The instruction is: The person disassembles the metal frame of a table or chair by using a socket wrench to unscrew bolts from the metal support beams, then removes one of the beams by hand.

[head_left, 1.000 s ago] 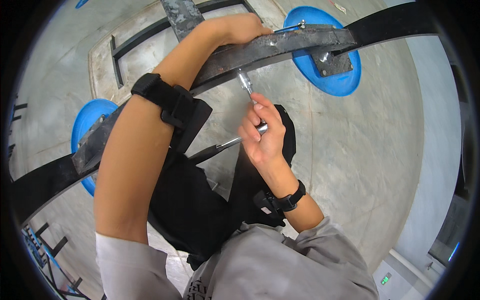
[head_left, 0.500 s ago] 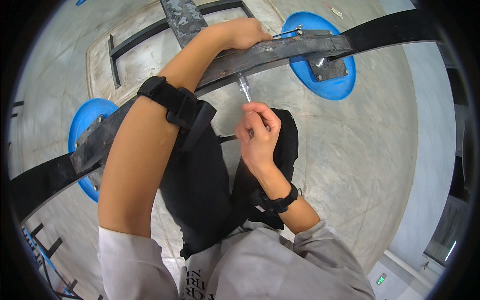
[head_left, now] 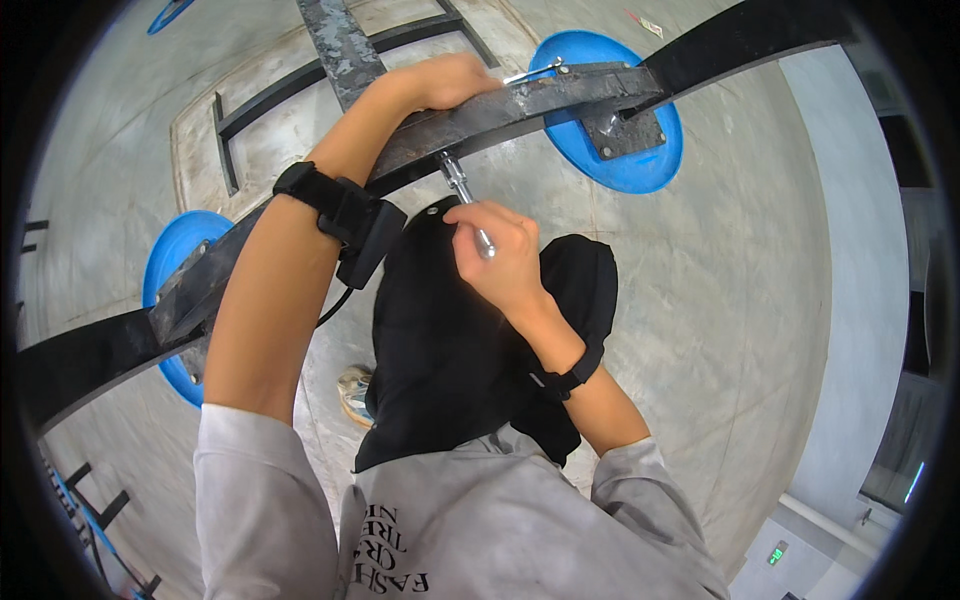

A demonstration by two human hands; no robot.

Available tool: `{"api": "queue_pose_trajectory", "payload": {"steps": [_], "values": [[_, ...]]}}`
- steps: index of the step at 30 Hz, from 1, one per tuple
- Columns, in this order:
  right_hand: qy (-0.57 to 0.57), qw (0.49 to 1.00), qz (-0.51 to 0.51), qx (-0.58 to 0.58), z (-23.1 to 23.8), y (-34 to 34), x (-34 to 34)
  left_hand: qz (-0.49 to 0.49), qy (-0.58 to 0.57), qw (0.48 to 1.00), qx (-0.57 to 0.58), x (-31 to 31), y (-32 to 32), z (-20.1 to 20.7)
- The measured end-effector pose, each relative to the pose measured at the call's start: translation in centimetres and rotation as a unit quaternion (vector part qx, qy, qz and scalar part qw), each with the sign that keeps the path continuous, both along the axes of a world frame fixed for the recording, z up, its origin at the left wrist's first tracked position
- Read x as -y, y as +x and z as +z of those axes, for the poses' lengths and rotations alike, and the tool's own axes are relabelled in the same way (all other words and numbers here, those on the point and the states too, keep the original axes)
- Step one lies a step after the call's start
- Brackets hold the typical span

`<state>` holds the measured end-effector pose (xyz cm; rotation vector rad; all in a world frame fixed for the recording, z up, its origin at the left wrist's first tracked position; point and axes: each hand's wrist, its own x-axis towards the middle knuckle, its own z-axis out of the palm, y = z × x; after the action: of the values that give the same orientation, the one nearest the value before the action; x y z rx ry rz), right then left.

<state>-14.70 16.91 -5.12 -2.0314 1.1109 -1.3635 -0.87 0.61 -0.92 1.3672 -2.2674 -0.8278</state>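
Note:
A dark, worn metal beam runs across in front of me. My left hand is closed at the beam's far side, with the shiny end of a wrench sticking out of its fingers to the right. On the near side, my right hand is wrapped round a silver socket wrench. Its socket end meets the beam's near face, and the handle's rounded end shows at my palm. What the socket sits on is hidden.
Bolted plates at both beam ends rest over blue round discs, the other disc being at left. Curved black bars continue outward. Beyond the beam lies a black frame. My knees are close below the socket wrench.
The view has shifted, so the beam sits farther left. My right hand has turned round the socket wrench, whose handle end now shows. My legs have moved and a shoe has come into sight.

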Motion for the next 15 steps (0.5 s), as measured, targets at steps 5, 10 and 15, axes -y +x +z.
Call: {"api": "queue_pose_trajectory", "payload": {"steps": [5,10,15], "values": [[0.218,0.949,0.035,0.227,-0.9,0.0,-0.7,-0.004,0.063,0.998,0.009,0.2,-0.2,0.8],[0.416,0.727,0.105,0.537,-0.7,0.4,-1.4,-0.006,0.060,0.998,0.026,0.2,-0.3,0.9],[0.486,0.572,0.126,0.649,0.1,0.8,-1.9,-0.053,0.006,0.998,0.027,0.2,0.5,1.2]]}}
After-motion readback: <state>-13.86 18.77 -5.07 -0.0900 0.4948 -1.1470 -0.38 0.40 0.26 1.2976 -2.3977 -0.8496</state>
